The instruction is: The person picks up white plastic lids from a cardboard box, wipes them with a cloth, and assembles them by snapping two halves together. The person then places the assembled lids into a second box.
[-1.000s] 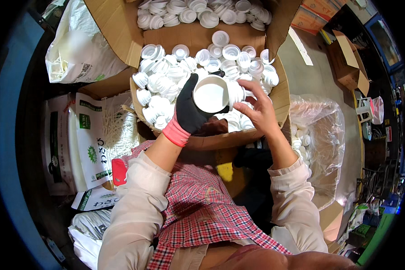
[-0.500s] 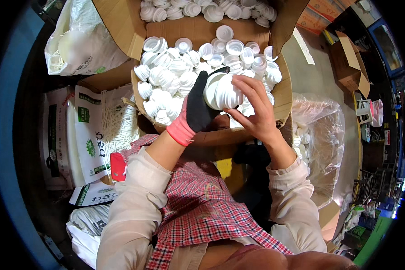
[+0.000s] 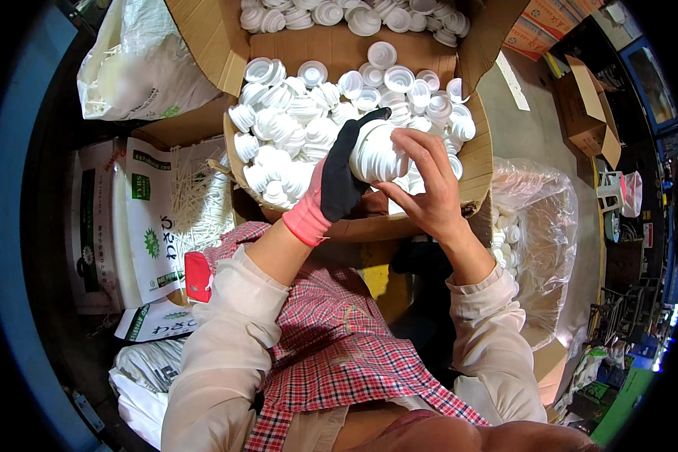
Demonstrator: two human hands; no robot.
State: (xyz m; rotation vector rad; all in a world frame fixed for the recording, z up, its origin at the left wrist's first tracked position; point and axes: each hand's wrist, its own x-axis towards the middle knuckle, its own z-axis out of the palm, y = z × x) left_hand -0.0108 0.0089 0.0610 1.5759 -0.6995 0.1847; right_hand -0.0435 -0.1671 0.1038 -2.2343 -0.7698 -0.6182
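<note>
Between my two hands is a white ribbed plastic piece, stepped like a stack of rings (image 3: 378, 153). My left hand (image 3: 343, 167), in a black glove with a pink cuff, wraps round its left side. The bare fingers of my right hand (image 3: 434, 181) curl against its right side. Both hands are over the near edge of an open cardboard box (image 3: 472, 172). A heap of similar white plastic pieces (image 3: 297, 113) fills the box behind and around my hands. The palm of the gloved hand is hidden.
More white pieces (image 3: 354, 16) lie beyond a cardboard flap at the top. To the left are a plastic sack (image 3: 139, 68) and printed bags beside thin white sticks (image 3: 202, 192). On the right stands a box lined with clear plastic (image 3: 539, 248); an open carton (image 3: 584, 105) sits farther off.
The view has shifted slightly. My gloved hand has turned a little around the white piece, so its open rim shows less and its ribbed side shows more. Both hands keep their hold.
</note>
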